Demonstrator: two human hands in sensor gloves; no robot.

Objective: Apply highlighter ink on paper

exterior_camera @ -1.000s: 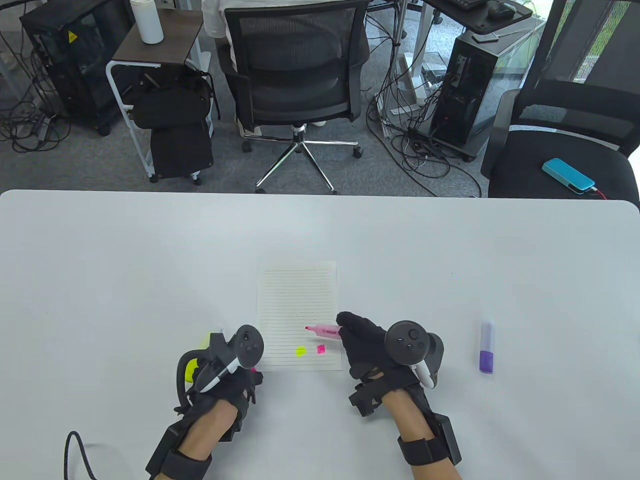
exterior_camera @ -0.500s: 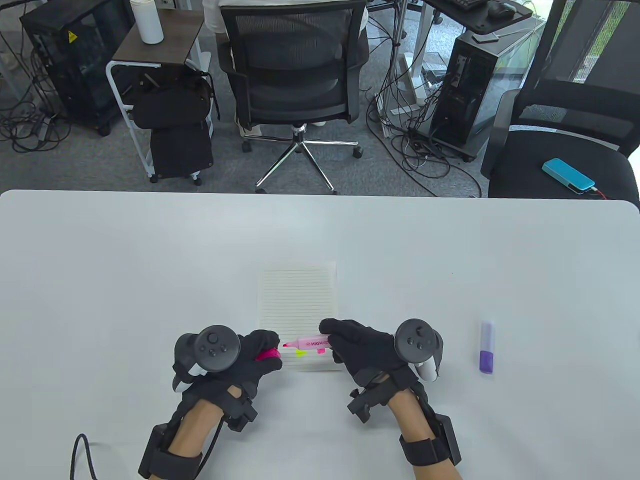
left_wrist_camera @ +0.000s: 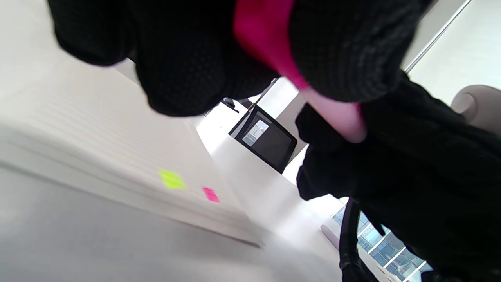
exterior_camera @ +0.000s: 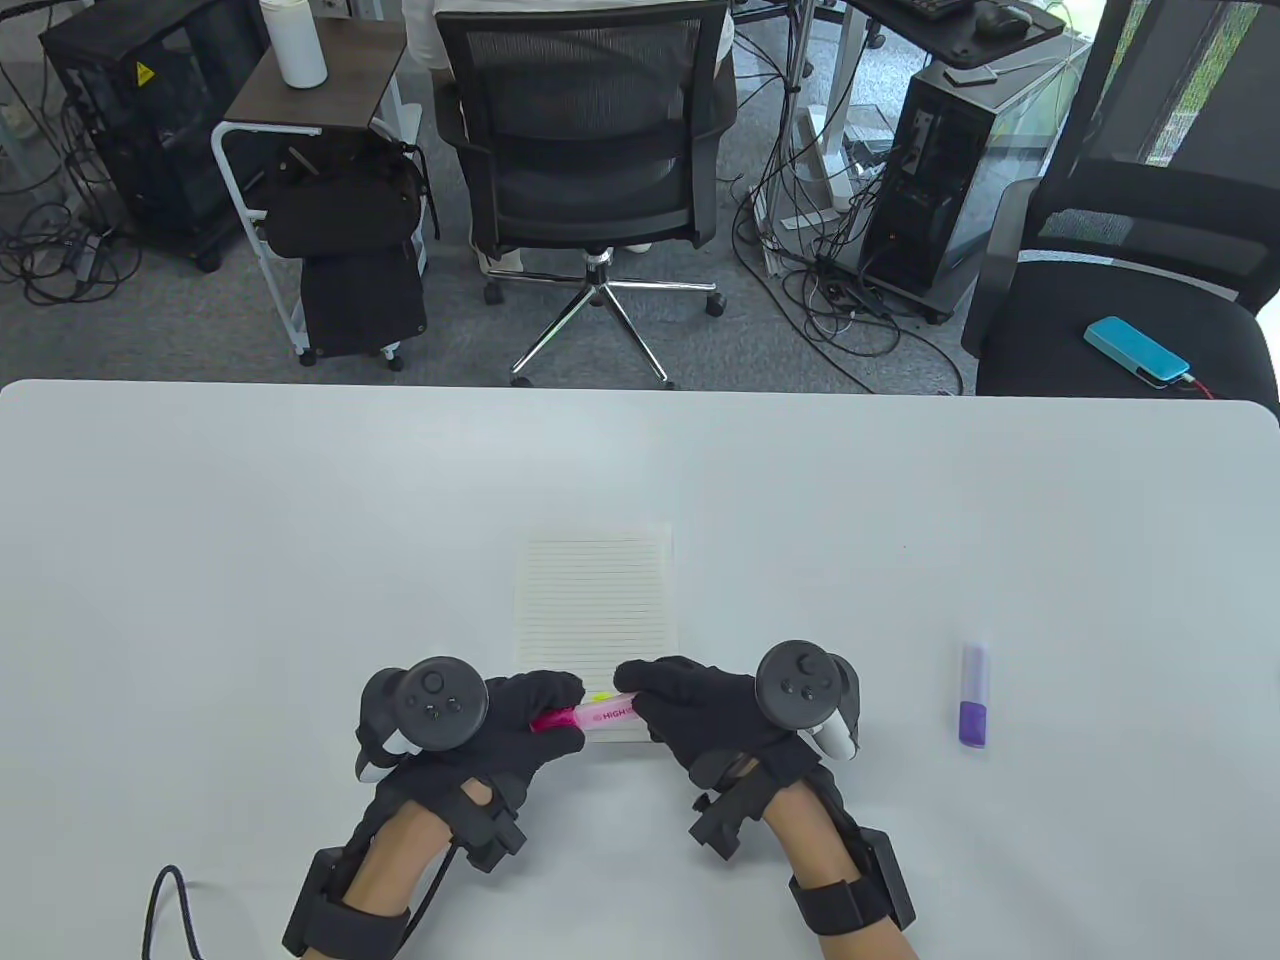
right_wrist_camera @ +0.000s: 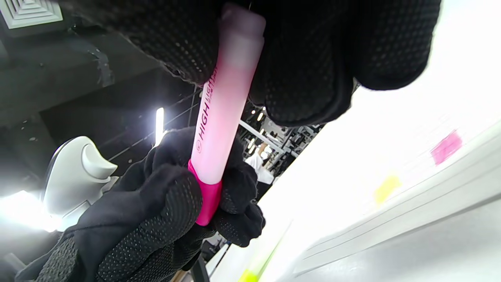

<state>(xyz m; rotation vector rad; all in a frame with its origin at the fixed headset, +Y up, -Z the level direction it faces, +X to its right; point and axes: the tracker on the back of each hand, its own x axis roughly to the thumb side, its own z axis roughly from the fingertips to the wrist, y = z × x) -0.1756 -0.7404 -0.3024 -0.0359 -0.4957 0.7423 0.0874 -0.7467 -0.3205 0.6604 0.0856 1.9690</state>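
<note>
Highlighter (exterior_camera: 600,714) (pink, barrel marked "HIGH") held over the paper's (exterior_camera: 596,610) near edge. Right hand (exterior_camera: 700,720) grips its barrel; left hand (exterior_camera: 520,725) pinches its dark-pink cap (right_wrist_camera: 205,203).

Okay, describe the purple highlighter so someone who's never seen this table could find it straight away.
Start at the white table, then go to its right side, past the lined paper and both gloved hands. The purple highlighter lies there alone, capped. Unlike the pink highlighter, no hand holds it.

Pink highlighter (exterior_camera: 600,714) capped, level above lined paper (exterior_camera: 595,610)
</note>
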